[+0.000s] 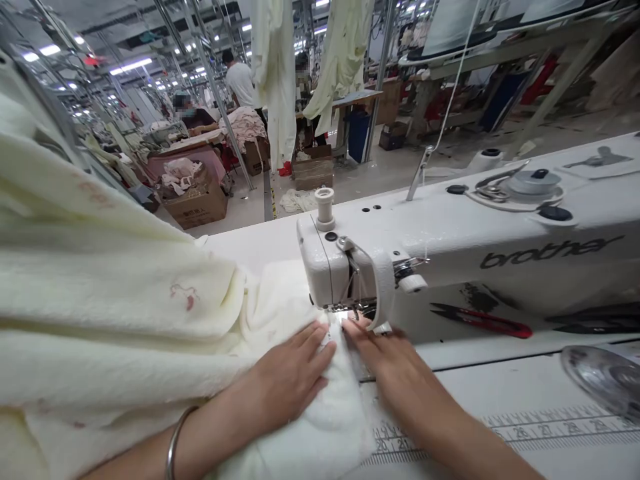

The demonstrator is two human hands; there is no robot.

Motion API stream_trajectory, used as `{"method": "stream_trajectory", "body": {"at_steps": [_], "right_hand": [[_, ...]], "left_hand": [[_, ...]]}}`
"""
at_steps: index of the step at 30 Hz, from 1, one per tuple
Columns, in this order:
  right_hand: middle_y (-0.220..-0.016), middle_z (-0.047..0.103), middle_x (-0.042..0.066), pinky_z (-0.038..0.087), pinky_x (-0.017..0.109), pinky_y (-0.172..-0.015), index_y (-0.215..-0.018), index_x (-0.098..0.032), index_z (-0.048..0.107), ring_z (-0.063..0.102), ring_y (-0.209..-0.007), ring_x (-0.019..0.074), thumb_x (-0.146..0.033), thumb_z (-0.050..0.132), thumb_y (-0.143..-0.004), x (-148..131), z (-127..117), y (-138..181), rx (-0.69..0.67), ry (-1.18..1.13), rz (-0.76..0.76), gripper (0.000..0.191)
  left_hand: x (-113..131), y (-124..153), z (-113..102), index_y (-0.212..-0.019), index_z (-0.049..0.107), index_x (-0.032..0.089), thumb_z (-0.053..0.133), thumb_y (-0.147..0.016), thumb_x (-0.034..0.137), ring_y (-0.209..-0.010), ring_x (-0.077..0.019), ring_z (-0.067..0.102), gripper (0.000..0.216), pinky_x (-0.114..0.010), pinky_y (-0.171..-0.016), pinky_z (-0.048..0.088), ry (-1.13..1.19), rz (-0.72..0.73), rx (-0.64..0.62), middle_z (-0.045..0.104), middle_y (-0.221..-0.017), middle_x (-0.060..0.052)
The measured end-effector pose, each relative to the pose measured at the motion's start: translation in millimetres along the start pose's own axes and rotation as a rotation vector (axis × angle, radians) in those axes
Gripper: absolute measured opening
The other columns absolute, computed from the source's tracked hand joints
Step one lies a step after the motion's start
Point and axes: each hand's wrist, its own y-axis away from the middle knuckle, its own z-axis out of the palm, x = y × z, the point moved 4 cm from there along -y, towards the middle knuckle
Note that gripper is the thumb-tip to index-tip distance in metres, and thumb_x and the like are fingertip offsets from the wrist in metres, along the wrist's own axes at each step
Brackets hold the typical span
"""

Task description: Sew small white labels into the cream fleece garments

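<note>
Cream fleecy fabric [340,413] with small pinkish prints lies under the needle area of a white sewing machine [330,267]. My left hand [295,370] rests flat on this fabric, left of the presser foot, fingers stretched and slightly apart. Close to the needle, my right hand [385,357] reaches in from the right, its fingertips touching the fabric's right edge. Its fingers are stretched forward, and some are partly hidden behind the machine's curved white guard [384,287]. A small printed mark shows on the fabric between the hands. A metal bangle [176,443] circles my left wrist.
Red-handled thread snips [483,320] and dark scissors [600,319] lie under the machine arm. A clear round object [603,377] sits at right, above a printed ruler strip [560,427]. Bulky fabric [100,300] hangs at left. Beyond are cardboard boxes [195,203] and people at work.
</note>
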Motion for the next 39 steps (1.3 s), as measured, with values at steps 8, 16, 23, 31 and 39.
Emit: {"method": "stream_trajectory", "body": {"at_steps": [8, 16, 23, 31, 39], "right_hand": [[-0.117, 0.060, 0.009, 0.040, 0.037, -0.091, -0.121, -0.014, 0.059, 0.049, -0.112, 0.0230, 0.003, 0.032, -0.082, -20.8, 2.4, 14.9, 0.014, 0.071, 0.026, 0.050], [-0.117, 0.060, 0.007, 0.036, 0.036, -0.093, -0.122, -0.016, 0.057, 0.048, -0.112, 0.0225, 0.006, 0.033, -0.079, -19.6, 2.1, 10.9, 0.012, 0.028, 0.058, 0.054], [-0.116, 0.060, 0.006, 0.040, 0.035, -0.092, -0.122, -0.017, 0.056, 0.050, -0.110, 0.0203, 0.009, 0.029, -0.075, -19.2, -2.3, 10.0, 0.029, -0.008, 0.070, 0.060], [-0.113, 0.060, 0.008, 0.042, 0.035, -0.090, -0.122, -0.016, 0.056, 0.052, -0.108, 0.0211, 0.009, 0.029, -0.076, -19.1, -5.3, 9.8, 0.043, 0.031, 0.064, 0.059], [-0.118, 0.057, 0.011, 0.048, 0.038, -0.090, -0.125, -0.014, 0.052, 0.051, -0.114, 0.0228, 0.009, 0.023, -0.080, -20.2, -0.3, 13.6, 0.015, 0.067, 0.072, 0.058]], "left_hand": [[-9.1, 3.5, 7.8, -0.137, 0.036, 0.010, 0.041, -0.094, 0.025, -0.134, -0.0278, 0.036, 0.046, -0.044, -0.108, 0.040, 0.000, -0.044, -0.008, 0.041, -0.141, -0.020], [-13.7, 1.6, 5.8, -0.136, 0.038, 0.013, 0.041, -0.094, 0.025, -0.134, -0.0275, 0.036, 0.044, -0.045, -0.108, 0.041, 0.059, -0.056, 0.026, 0.042, -0.140, -0.019], [-14.6, -1.7, 3.9, -0.136, 0.037, 0.012, 0.038, -0.095, 0.026, -0.134, -0.0281, 0.036, 0.044, -0.045, -0.109, 0.039, 0.035, -0.056, -0.027, 0.040, -0.141, -0.018], [-19.8, -5.7, 0.9, -0.130, 0.041, 0.009, 0.037, -0.095, 0.027, -0.129, -0.0285, 0.041, 0.039, -0.044, -0.105, 0.044, 0.038, -0.032, -0.001, 0.045, -0.134, -0.020], [-33.4, -10.7, 5.6, -0.126, 0.043, 0.015, 0.038, -0.095, 0.029, -0.115, -0.0248, 0.052, 0.034, -0.042, -0.094, 0.052, 0.099, -0.104, 0.032, 0.053, -0.120, -0.013]]}}
